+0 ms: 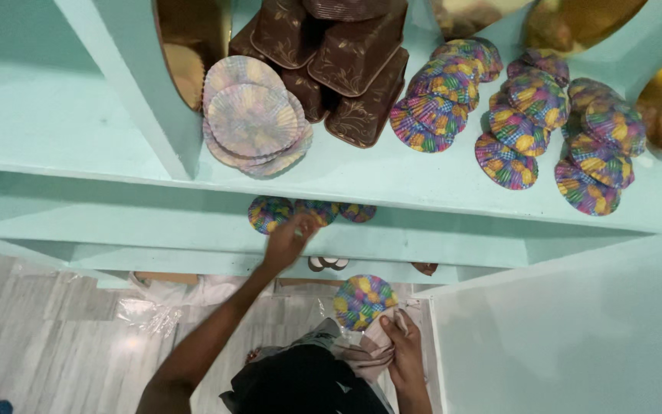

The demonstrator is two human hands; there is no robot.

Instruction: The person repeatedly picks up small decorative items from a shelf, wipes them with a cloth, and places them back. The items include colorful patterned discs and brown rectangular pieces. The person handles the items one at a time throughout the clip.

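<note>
Colourful patterned paper baking cups on the lower mint-green shelf (298, 211): upper parts hidden under the shelf board above.
Small round brown-and-white items (328, 263), lowest shelf: mostly concealed, kind unclear.
Brown patterned loaf-shaped moulds (350, 57): stack cut off by the top edge.
Shiny gold rounded boards (189, 46): partly behind the mint-green upright divider (143, 84), cropped at top and right.
Left hand (286, 244): fingertips blurred, grasp indistinct.
Right hand (404, 351): wrist cut off at the bottom edge.

A round, fluted paper cupcake liner stack (365, 300), multicoloured in yellow, purple and green, faces the camera, held low. 3 similar multicoloured paper liner stacks (270, 214) lie side by side on the lower turquoise shelf.
</note>
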